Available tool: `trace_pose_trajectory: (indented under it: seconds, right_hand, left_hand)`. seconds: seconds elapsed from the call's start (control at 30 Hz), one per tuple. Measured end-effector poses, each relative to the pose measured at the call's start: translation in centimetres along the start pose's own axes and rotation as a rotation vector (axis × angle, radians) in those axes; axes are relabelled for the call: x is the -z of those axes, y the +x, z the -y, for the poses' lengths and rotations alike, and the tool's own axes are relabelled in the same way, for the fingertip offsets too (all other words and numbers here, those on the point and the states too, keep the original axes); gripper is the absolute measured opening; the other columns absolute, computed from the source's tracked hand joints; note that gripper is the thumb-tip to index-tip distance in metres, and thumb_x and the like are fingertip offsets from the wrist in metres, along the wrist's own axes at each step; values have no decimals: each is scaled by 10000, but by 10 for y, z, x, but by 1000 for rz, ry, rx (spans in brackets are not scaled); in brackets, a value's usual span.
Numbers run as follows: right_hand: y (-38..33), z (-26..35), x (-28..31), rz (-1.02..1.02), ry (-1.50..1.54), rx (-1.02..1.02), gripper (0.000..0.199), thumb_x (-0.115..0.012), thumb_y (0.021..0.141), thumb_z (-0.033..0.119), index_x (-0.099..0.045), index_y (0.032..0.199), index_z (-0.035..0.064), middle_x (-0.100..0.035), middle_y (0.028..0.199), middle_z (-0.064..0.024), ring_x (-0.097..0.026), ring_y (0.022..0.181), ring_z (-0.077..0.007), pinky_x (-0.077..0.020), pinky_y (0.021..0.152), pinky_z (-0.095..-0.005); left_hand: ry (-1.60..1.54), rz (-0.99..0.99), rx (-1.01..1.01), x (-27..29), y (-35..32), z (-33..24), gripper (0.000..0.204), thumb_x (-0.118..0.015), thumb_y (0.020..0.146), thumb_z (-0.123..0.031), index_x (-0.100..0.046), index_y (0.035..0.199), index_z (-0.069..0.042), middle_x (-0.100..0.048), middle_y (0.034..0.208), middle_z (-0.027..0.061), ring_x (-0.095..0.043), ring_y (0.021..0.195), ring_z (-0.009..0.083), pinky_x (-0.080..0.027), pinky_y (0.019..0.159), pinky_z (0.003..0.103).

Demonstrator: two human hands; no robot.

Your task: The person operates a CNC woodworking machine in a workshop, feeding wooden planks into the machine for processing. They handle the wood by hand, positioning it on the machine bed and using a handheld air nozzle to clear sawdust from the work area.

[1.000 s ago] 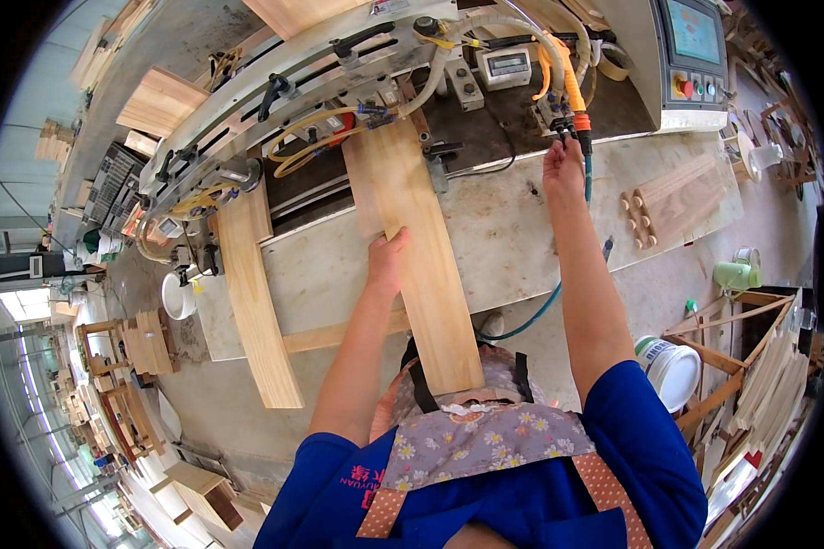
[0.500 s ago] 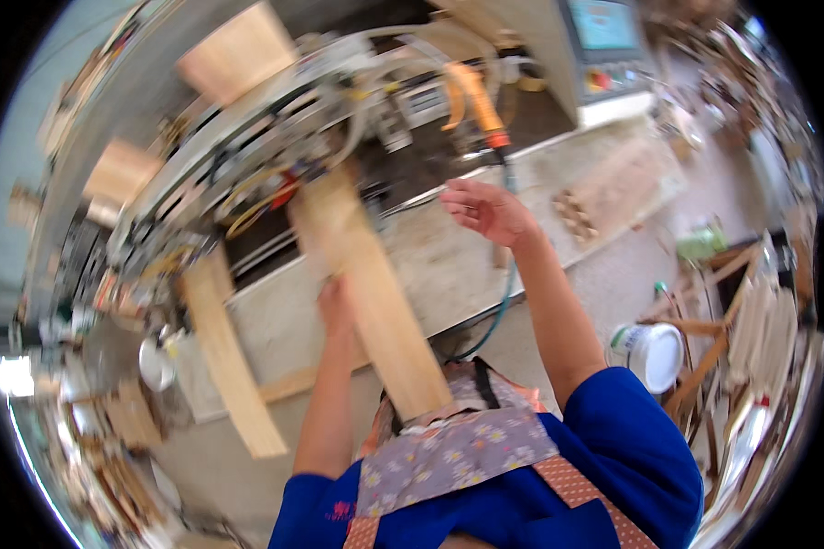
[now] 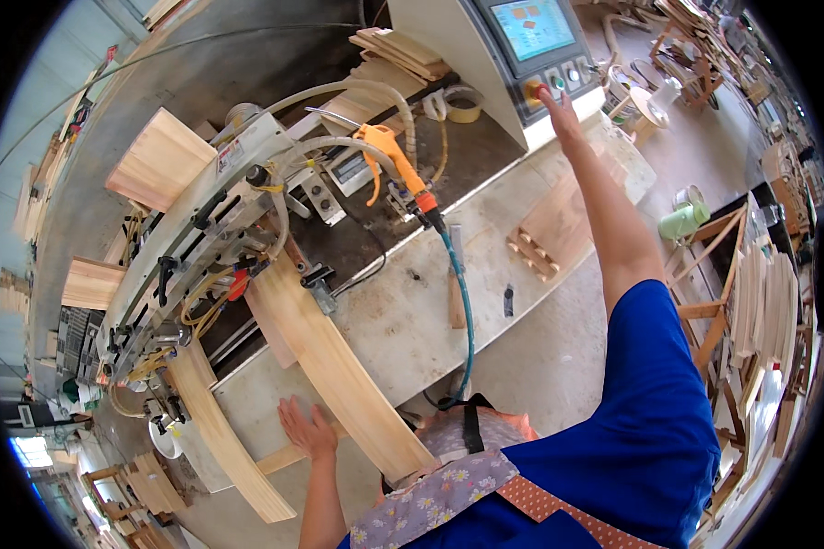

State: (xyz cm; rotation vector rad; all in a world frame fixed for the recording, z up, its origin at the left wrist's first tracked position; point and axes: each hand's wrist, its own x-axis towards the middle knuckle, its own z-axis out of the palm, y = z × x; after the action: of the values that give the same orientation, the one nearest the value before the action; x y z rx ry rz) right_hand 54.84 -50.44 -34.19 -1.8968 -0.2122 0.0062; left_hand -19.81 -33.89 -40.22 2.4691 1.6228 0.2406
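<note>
Left hand (image 3: 308, 430) beside pale curved plank (image 3: 339, 371), right hand (image 3: 558, 105) on control panel (image 3: 536, 46)

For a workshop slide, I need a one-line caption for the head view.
Right hand reaches the control panel; left hand rests beside a curved wooden plank.

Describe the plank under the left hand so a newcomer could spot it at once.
Start at the grey machine table. Two pale planks run from its clamps toward the person. The left hand rests beside the nearer, wider plank, which ends at the apron; the narrower plank lies further left.
</note>
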Motion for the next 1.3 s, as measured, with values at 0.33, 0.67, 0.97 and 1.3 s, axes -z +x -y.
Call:
trace_pose_trajectory:
  seconds: [0.33, 0.67, 0.97, 1.3]
  right_hand:
    - [170, -102, 8, 132, -631, 347, 771, -474, 911, 640, -508, 1345, 4, -630, 1199, -188, -602, 1104, -287, -454, 934, -387]
    - [254, -151, 22, 260, -716, 325, 727, -453, 918, 638, -585, 1307, 38, -679, 1161, -151, -618, 1104, -295, -436, 958, -379]
    - [15, -22, 0, 65, -138, 354, 541, -447, 985, 424, -573, 1309, 10, -580, 1324, -132, -574, 1180, -241, -454, 1007, -352]
    - [-456, -50, -98, 653, -602, 654, 543, -461, 1006, 336, -385, 1446, 28, -387, 1490, -180, -359, 1384, -298, -273, 1121, -467]
  left_hand:
    - [18, -5, 3, -3, -6, 5, 591, -639, 815, -210, -464, 1360, -61, -378, 1474, 216, -323, 1380, 399, -257, 1132, 499]
    - [-8, 54, 105, 20, -2, -15, 582, -590, 856, -289, -431, 1376, -81, -318, 1514, 171, -257, 1421, 356, -240, 1140, 498]
    - [23, 85, 122, 30, -4, -20, 586, -573, 877, -314, -415, 1387, -71, -294, 1523, 168, -236, 1432, 353, -230, 1149, 497]
    - [-144, 94, -152, 11, 6, 54, 584, -557, 893, -399, -450, 1376, -90, -333, 1505, 181, -266, 1426, 315, -243, 1141, 497]
